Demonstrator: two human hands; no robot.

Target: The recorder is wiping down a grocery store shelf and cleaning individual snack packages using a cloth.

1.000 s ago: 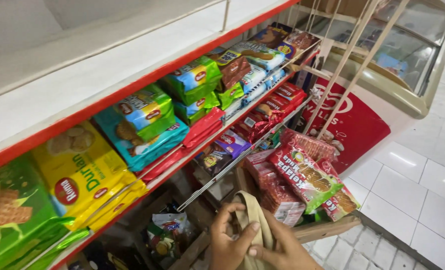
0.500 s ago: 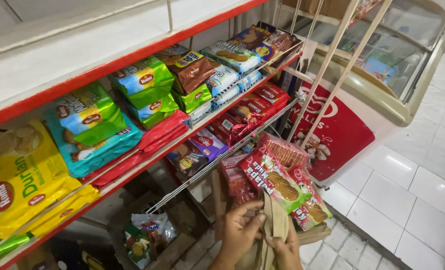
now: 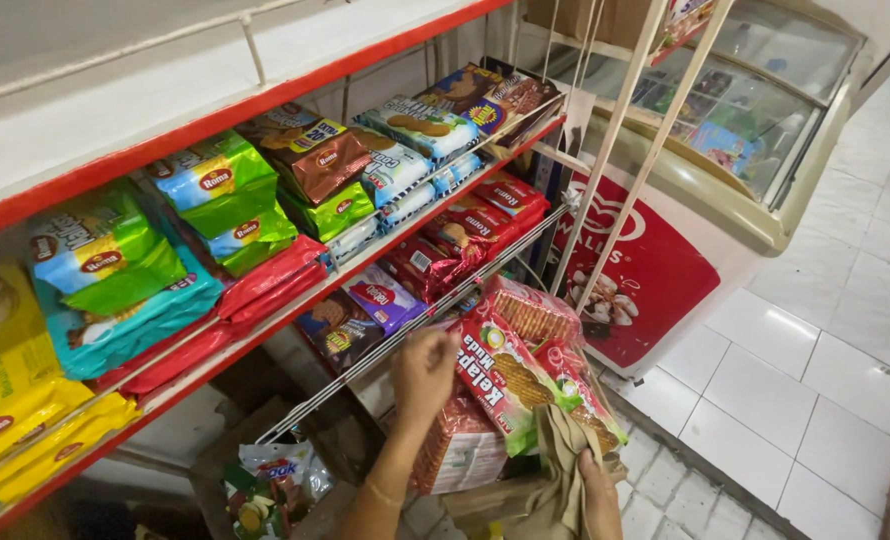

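Left hand (image 3: 423, 372) has risen from the beige cloth bag (image 3: 557, 480) to the red-green biscuit packet (image 3: 510, 375) on the lower rack, fingers curled on its edge. Right hand (image 3: 597, 492) clutches the bag below.

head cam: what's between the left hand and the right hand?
In the head view, a red-and-green biscuit packet stands between the left hand, which grips its edge, and the right hand holding a tan cloth bag.
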